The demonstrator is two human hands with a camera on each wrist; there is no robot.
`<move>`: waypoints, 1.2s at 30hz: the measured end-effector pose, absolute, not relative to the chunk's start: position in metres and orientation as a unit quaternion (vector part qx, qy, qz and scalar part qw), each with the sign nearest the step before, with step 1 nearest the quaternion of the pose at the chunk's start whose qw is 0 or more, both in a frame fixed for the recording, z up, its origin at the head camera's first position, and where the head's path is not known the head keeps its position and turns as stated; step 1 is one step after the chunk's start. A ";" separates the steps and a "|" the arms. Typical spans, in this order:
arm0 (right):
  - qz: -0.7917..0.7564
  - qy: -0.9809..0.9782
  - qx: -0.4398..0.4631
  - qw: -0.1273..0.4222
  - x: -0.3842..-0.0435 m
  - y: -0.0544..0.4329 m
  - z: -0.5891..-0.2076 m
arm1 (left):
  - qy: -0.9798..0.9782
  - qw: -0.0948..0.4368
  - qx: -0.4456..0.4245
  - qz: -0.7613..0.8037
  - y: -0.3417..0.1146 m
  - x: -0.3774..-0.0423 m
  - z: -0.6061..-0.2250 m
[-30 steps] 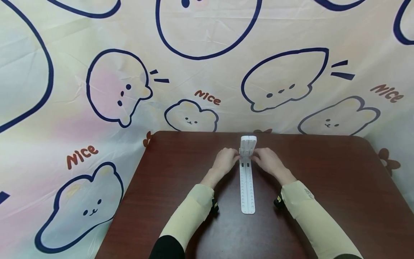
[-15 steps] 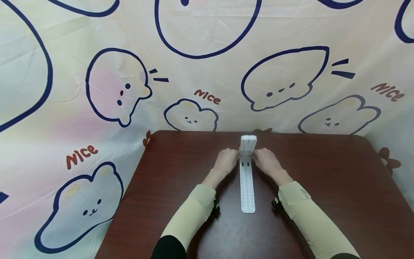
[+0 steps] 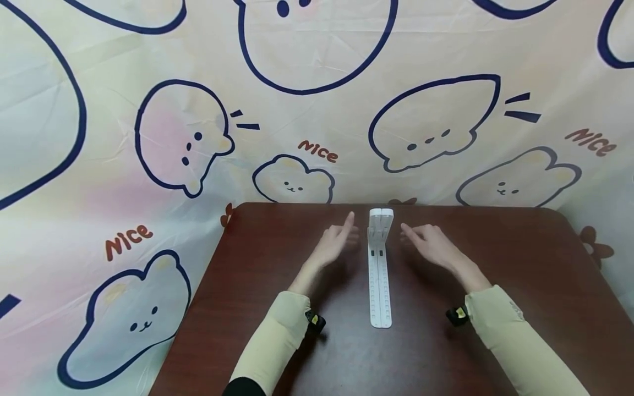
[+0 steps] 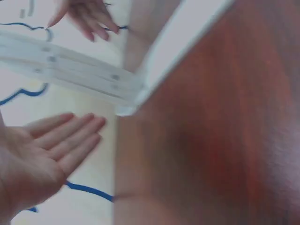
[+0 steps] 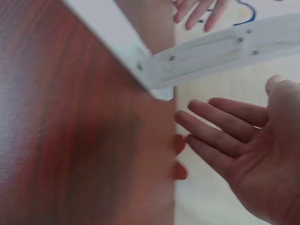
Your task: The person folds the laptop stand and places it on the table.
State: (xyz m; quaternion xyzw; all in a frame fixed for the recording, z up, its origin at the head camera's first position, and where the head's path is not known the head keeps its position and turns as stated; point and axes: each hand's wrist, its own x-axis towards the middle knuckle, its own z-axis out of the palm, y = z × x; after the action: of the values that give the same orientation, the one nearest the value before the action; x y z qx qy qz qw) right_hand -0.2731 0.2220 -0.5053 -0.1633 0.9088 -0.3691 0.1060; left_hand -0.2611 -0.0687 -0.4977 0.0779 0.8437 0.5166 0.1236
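Observation:
A white hinged plastic stand (image 3: pixel 380 286) is on the table, its long flat strip lying toward me and a shorter part (image 3: pixel 380 224) rising at the far end. To its left, my left hand (image 3: pixel 334 243) is apart from it, fingers extended. My right hand (image 3: pixel 432 243) is off to the other side, also apart from the stand with fingers straight. In the left wrist view the left palm (image 4: pixel 37 159) faces the raised part (image 4: pixel 84 70), slightly blurred. The right wrist view has the right palm (image 5: pixel 253 150) beside the stand's hinge end (image 5: pixel 157 77).
The dark brown wooden table (image 3: pixel 277 231) ends just beyond the stand, against a printed cloth (image 3: pixel 307 121) with cartoon outlines. Each wrist carries a small black camera, such as the left camera (image 3: pixel 315 322) and right camera (image 3: pixel 457 315).
Both hands have let go of the stand near its hinge and moved outward, left and right, with the fingers straightened. The stand stays upright in about the same place.

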 end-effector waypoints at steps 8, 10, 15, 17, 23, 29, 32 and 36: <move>-0.412 0.883 -0.149 0.169 -0.267 0.209 -0.471 | 0.849 0.162 0.021 0.503 -0.057 -0.256 -0.462; -0.417 0.880 -0.147 0.173 -0.267 0.204 -0.465 | 0.856 0.156 0.012 0.492 -0.054 -0.255 -0.456; -0.427 0.873 -0.145 0.185 -0.268 0.196 -0.459 | 0.864 0.144 0.013 0.483 -0.046 -0.254 -0.448; -0.427 0.873 -0.145 0.186 -0.269 0.195 -0.458 | 0.862 0.143 0.014 0.487 -0.044 -0.253 -0.447; -0.436 0.868 -0.136 0.193 -0.266 0.194 -0.459 | 0.864 0.146 0.028 0.480 -0.044 -0.251 -0.449; -0.438 0.866 -0.150 0.191 -0.257 0.196 -0.463 | 0.874 0.143 0.065 0.461 -0.048 -0.246 -0.453; -0.440 0.864 -0.161 0.184 -0.252 0.196 -0.467 | 0.872 0.144 0.075 0.461 -0.049 -0.242 -0.457; -0.439 0.865 -0.173 0.172 -0.245 0.196 -0.473 | 0.868 0.141 0.087 0.468 -0.049 -0.236 -0.464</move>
State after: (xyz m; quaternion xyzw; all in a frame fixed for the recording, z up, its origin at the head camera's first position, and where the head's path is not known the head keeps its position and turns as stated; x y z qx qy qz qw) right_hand -0.2453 0.1963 -0.4729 -0.1731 0.8646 -0.4391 0.1722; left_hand -0.2364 -0.0489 -0.4635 0.0866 0.8683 0.4675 0.1412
